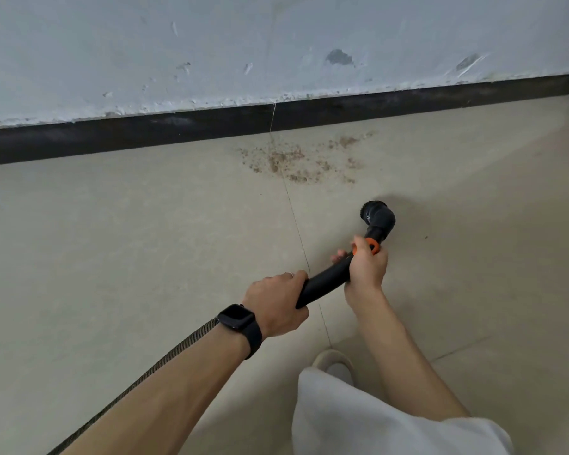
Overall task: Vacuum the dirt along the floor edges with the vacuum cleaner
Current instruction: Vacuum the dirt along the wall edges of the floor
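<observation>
Knee (375,421) & shoe (334,361) nr wand (326,280); dirt (286,159) by skirting (145,133).

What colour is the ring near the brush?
Orange. The ring on the vacuum pipe shows best in the head view.

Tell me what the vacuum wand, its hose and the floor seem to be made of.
The vacuum wand looks like hard plastic, matte black with an orange collar, smooth. The hose seems flexible plastic, perhaps woven over, given its fine black-and-olive ribbing. The floor appears to be beige tile, with thin straight joint lines.
</observation>
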Tool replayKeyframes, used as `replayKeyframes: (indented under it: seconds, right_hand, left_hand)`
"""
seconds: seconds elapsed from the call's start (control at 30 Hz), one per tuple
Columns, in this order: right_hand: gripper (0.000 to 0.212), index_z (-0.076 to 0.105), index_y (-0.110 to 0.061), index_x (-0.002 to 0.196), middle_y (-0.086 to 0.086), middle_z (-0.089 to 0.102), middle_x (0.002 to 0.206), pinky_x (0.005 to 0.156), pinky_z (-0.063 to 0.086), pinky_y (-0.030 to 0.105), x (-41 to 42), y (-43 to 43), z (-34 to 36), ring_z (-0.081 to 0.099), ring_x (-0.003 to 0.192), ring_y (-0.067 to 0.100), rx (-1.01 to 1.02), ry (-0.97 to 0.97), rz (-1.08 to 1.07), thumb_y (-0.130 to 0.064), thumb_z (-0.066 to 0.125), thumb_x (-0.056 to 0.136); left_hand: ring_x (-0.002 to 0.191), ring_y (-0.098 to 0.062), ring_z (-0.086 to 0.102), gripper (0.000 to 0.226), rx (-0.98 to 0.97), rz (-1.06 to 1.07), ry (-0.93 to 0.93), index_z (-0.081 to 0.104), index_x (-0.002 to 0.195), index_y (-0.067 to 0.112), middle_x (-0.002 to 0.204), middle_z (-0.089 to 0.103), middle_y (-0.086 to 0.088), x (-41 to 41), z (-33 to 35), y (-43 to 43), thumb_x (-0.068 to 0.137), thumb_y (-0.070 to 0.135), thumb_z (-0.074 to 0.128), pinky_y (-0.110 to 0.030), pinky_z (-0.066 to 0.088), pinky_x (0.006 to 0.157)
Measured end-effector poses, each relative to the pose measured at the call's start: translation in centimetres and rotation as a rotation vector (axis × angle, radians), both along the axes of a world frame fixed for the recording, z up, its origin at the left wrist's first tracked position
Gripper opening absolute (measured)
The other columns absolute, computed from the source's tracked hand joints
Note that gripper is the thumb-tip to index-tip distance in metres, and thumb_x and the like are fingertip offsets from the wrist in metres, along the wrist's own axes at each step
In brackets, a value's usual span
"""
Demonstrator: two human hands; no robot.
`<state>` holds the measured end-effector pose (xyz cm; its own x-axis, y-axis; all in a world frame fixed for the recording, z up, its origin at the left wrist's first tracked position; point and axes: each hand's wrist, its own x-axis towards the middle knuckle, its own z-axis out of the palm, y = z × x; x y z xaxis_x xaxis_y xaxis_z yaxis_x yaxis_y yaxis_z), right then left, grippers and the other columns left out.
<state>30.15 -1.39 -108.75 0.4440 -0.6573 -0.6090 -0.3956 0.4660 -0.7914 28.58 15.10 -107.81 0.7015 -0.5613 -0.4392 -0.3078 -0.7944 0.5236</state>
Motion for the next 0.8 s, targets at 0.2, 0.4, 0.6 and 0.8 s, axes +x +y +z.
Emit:
replayKeyframes:
  seconds: [0.2, 0.4, 0.6, 0.8]
  right_hand:
    - [0.027, 0.048, -0.012, 0.118, 0.007, 0.051, 0.09, 0.047, 0.049, 0.028, 0.5, 0.9, -0.8, 0.049, 0.045, 0.014, 0.038, -0.038, 0.036, -0.001, 0.057, 0.096]
    - [0.032, 0.048, -0.011, 0.125, 0.007, 0.05, 0.084, 0.047, 0.048, 0.028, 1.2, 3.5, -1.6, 0.047, 0.043, 0.012, 0.04, 0.003, 0.101, -0.003, 0.058, 0.095]
    - [0.034, 0.049, -0.014, 0.126, 0.008, 0.048, 0.083, 0.047, 0.048, 0.029, 1.9, 6.2, -2.2, 0.047, 0.043, 0.014, 0.031, 0.029, 0.161, -0.004, 0.057, 0.095]
    - [0.032, 0.045, -0.016, 0.122, 0.009, 0.046, 0.087, 0.049, 0.049, 0.029, 2.5, 8.8, -2.4, 0.047, 0.043, 0.014, 0.039, 0.031, 0.208, -0.005, 0.057, 0.095]
  left_hand:
    - [0.075, -0.023, 0.053, 0.027, 0.052, 0.034, 0.025, 0.046, 0.111, 0.02, 0.092, 0.054, 0.004, -1.0, -1.2, 0.3, 0.089, 0.033, 0.055, -0.031, 0.043, 0.064]
    - [0.075, -0.023, 0.055, 0.023, 0.073, 0.102, 0.042, 0.042, 0.104, 0.022, 0.095, 0.057, 0.003, -1.2, -2.1, 2.7, 0.088, 0.034, 0.054, -0.031, 0.041, 0.063]
    - [0.075, -0.025, 0.055, 0.025, 0.091, 0.161, 0.039, 0.043, 0.106, 0.02, 0.097, 0.059, 0.002, -1.5, -2.4, 5.1, 0.088, 0.034, 0.054, -0.03, 0.039, 0.062]
    - [0.074, -0.025, 0.053, 0.023, 0.089, 0.204, 0.058, 0.036, 0.097, 0.024, 0.093, 0.056, 0.003, -1.4, -2.8, 7.6, 0.088, 0.034, 0.054, -0.031, 0.04, 0.063]
